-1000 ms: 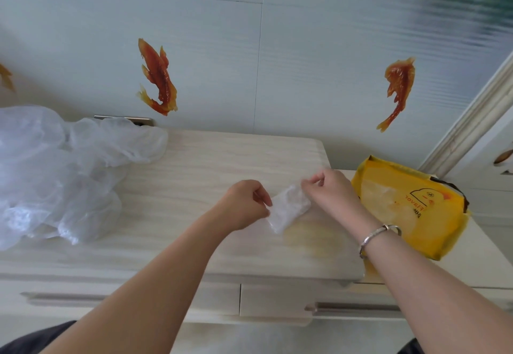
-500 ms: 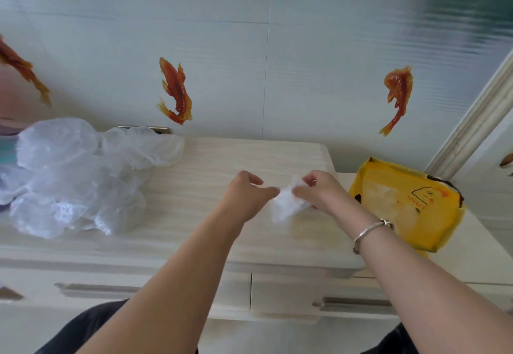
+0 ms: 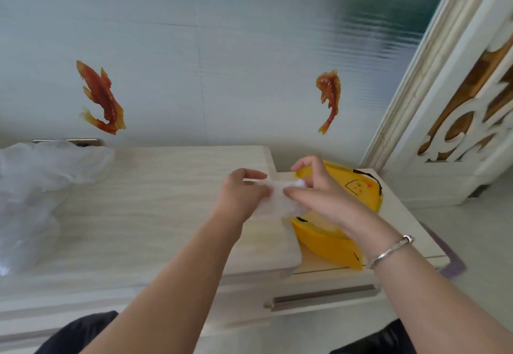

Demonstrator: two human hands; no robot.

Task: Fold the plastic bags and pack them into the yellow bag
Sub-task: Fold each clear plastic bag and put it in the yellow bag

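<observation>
Clear plastic, folded small: the folded plastic bag point(image 3: 279, 201) is held between both hands, just above the right edge of the tabletop point(image 3: 155, 215) and at the mouth of the yellow bag point(image 3: 330, 242).
Left hand point(image 3: 244, 192): fingers curled, it pinches the left end of the folded plastic bag.
Right hand point(image 3: 319, 190): thumb and fingers pinch the right end of the same bag; the hand is over the opening of the yellow bag.
Yellow bag: it lies on the lower cabinet top point(image 3: 405, 215) to the right of the tabletop, mouth open toward the hands, with a small duck drawing point(image 3: 358, 187) on its far side.
Loose plastic bags point(image 3: 33, 195): a crumpled clear pile lies on the left side of the tabletop, well apart from the hands.
Bracelet point(image 3: 391, 251): a silver one sits on the right wrist.
Wall: two orange fish stickers point(image 3: 101, 98) are on the pale tiles behind.
Drawer handle point(image 3: 322, 296): it runs along the front, below the yellow bag.
</observation>
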